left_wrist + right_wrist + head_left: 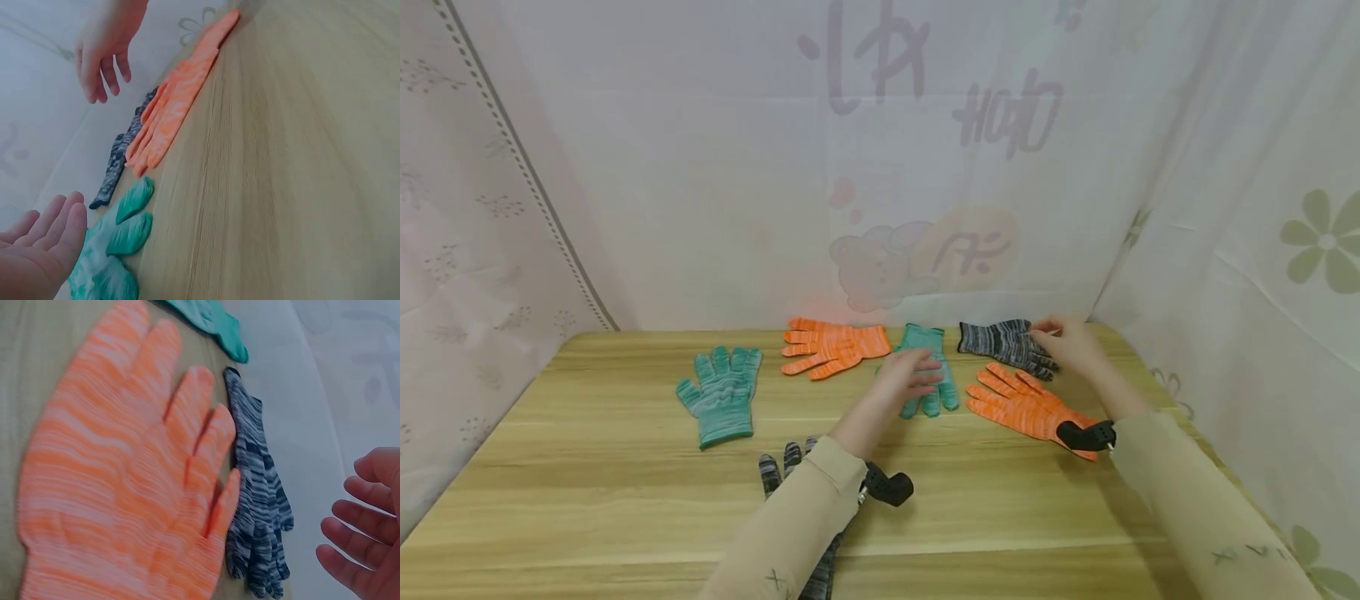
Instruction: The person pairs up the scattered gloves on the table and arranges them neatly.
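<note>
My left hand (910, 377) hovers over a green knit glove (943, 375) near the back middle of the table, fingers loosely extended and holding nothing. In the left wrist view the green glove (115, 256) lies just past that hand's fingertips. My right hand (1067, 343) is above the finger end of a black-and-grey knit glove (1000, 340) at the back right. The right wrist view has a gap between the right hand (362, 525) and the black-and-grey glove (253, 481), and its relaxed fingers are bare. Closer to me than that glove lies an orange glove (1026, 406), fingers pointing left.
Another orange glove (835, 346) lies at the back, left of the middle. A second green glove (726, 396) is flat at the left. My left sleeve (797, 525) partly covers another black-and-grey glove (771, 475). A white printed curtain (722, 167) borders the wooden table (587, 483).
</note>
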Tool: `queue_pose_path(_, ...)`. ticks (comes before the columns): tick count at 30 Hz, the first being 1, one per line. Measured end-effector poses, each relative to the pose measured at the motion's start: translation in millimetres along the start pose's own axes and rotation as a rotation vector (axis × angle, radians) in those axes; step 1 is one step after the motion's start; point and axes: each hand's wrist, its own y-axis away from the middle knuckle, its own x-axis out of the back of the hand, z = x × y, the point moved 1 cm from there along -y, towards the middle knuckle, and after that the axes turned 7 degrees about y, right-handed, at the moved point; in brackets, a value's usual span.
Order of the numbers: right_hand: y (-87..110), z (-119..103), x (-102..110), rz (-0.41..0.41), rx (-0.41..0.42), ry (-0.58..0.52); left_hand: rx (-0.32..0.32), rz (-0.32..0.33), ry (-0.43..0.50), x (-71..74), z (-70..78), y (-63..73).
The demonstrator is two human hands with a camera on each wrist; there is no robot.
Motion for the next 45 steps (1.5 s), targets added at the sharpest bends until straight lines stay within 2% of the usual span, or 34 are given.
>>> queue_pose_path(8, -8.2, 12.2, 4.2, -0.026, -0.011, 0.039, 0.005, -0.054, 0.072, -15.7, -4.0, -11.1)
queue_pose_path(17, -14.7, 23.4, -0.3, -0.072, -0.059, 0.048, 0.012, -0.064, 0.109, -27.6, -7.4, -26.4)
queue_pose_path(26, -20.9, 27.7, -2.2, -0.114, -0.093, -0.023, 0.029, -0.04, 0.158, -36.1, -9.6, -40.1)
queue_pose_path(37, -30.1, 37.0, -6.4, -0.144, -0.211, -0.145, 0.055, 0.011, 0.152, -40.2, -7.9, -51.2)
queue_pose_path(45, -31.5, 40.7, -8.3, -0.167, -0.263, -0.167, 0.083, 0.059, 0.186, -41.6, -14.2, -61.9)
